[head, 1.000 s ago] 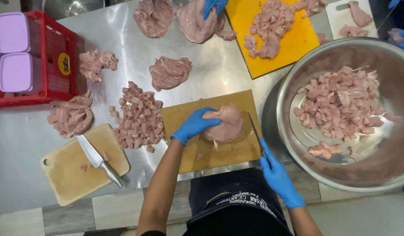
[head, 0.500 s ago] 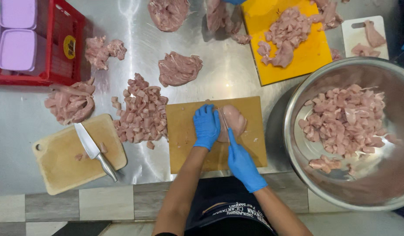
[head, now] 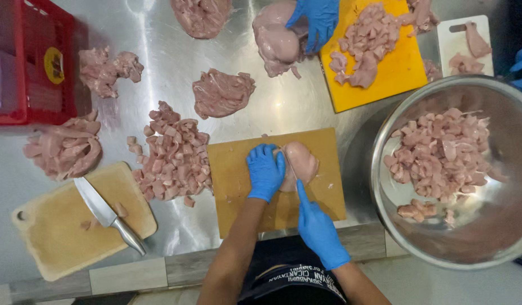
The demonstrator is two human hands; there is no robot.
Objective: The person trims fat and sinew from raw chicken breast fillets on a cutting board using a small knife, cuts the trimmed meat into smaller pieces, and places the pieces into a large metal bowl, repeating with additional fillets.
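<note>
Head view: at the counter's (head: 159,45) near edge, a worker in blue gloves cuts a raw chicken breast (head: 300,162) on a tan board (head: 233,186). The left hand (head: 265,172) lies flat on the breast's left side, fingers together and curled lightly over it, pinning it down. The right hand (head: 317,229) is closed around a knife handle, index finger stretched forward; the blade (head: 290,167) is thin, edge-on and hard to make out where it meets the meat, and the handle is hidden inside the glove. The breast is pale pink, smooth and glossy, lying whole near the middle of the board, toward its far edge.

Left of the board sits a heap of diced meat (head: 170,158), touching the board's edge. At the near left corner, a second board (head: 57,237) carries a steel knife (head: 108,216). A red crate (head: 35,62) is cut off at the left edge. A steel bowl (head: 396,226) of cubes is cut off at the right.

At the far edge another person's gloved hand (head: 314,20) rests on a large piece of meat beside a yellow board (head: 396,73); the arm is out of frame. A white board (head: 461,39) sits at the far right corner.
</note>
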